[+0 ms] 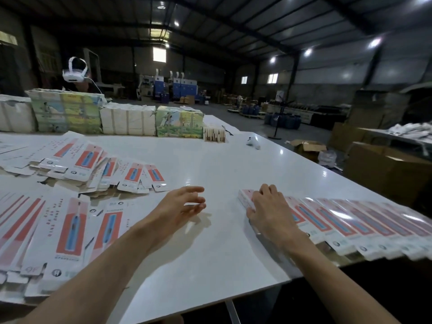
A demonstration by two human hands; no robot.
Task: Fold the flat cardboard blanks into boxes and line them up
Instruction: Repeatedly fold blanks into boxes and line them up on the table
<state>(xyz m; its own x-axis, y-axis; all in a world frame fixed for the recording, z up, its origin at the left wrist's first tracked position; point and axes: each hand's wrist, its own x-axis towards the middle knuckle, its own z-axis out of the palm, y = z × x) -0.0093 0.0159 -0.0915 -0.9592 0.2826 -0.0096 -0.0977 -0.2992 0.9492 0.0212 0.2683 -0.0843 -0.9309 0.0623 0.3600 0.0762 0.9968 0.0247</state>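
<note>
A row of folded white-and-red boxes (355,225) runs along the table's right edge. My right hand (268,209) lies flat on the leftmost box (245,197) of that row, fingers straight. My left hand (184,204) hovers over the bare white table (210,164), fingers relaxed and holding nothing. Flat cardboard blanks (70,230) with a red panel and blue toothbrush print lie in stacks at the near left. A looser heap of blanks (105,169) lies farther back on the left.
Wrapped bundles of printed stock (65,111) and white packs (127,119) line the table's far side. A small white device (253,142) lies near the far right corner. A person with a headset (76,71) sits behind the bundles. Brown cartons (385,169) stand right of the table.
</note>
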